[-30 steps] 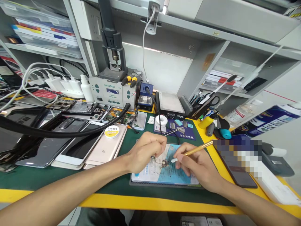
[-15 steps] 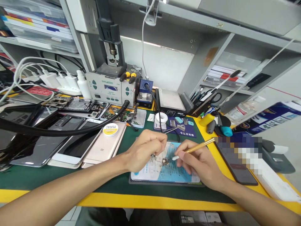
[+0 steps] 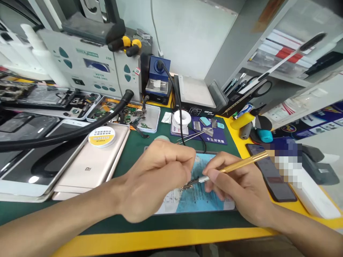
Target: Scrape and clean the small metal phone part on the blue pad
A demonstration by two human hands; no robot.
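Note:
My left hand (image 3: 158, 178) is curled into a closed grip over a small metal part (image 3: 187, 186) that lies on a blue and white card (image 3: 198, 196); what its fingers pinch is hidden. My right hand (image 3: 235, 185) is closed on a thin gold-handled tool (image 3: 241, 163), held like a pen. The tool's silver tip (image 3: 201, 179) touches the small part between the two hands. The card rests on a dark green mat (image 3: 139, 142) near the front edge of the bench.
Several phones (image 3: 91, 167) lie at the left under a thick black hose (image 3: 66, 134). Behind stand a grey rework station (image 3: 91, 67), a tray of small circuit parts (image 3: 128, 116), a solder spool (image 3: 182, 117) and tweezers (image 3: 193, 135). A dark phone (image 3: 270, 175) lies at the right.
The view has dropped much closer to the bench and hands. Both hands keep their grips; the tool tip has moved in onto the small part.

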